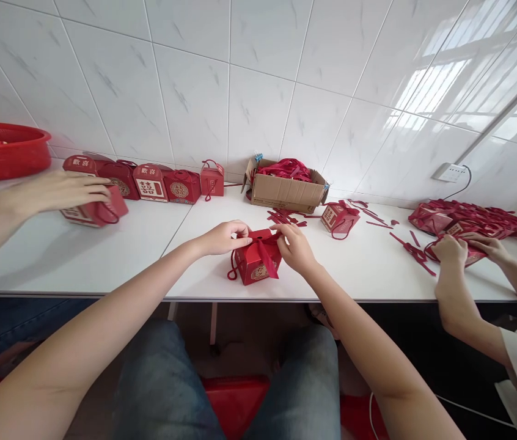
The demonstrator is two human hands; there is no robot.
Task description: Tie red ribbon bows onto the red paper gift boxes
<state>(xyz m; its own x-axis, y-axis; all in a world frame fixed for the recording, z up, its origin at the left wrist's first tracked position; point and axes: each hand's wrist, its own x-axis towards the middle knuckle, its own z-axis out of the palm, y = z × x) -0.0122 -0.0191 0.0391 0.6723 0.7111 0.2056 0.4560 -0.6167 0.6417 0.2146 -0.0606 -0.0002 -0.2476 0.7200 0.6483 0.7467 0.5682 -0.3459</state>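
A small red gift box (249, 272) with a round gold emblem stands near the table's front edge before me. A dark red ribbon (265, 260) crosses its top, and one tail hangs down the front. My left hand (225, 238) is closed at the top left corner, its fingertips pinching the ribbon against the box; part of the grip is hidden. On the other side, my right hand (297, 247) pinches the ribbon at the top right. A twisted red cord handle (232, 273) loops out at the box's left side.
Several finished-looking red boxes (151, 183) line the wall at left, near a red basket (6, 153). Another person's hand (75, 186) holds a box there. Behind mine stands a cardboard carton (286, 189) of ribbons. At right, a co-worker's hands (453, 249) handle a box beside a pile (473, 219).
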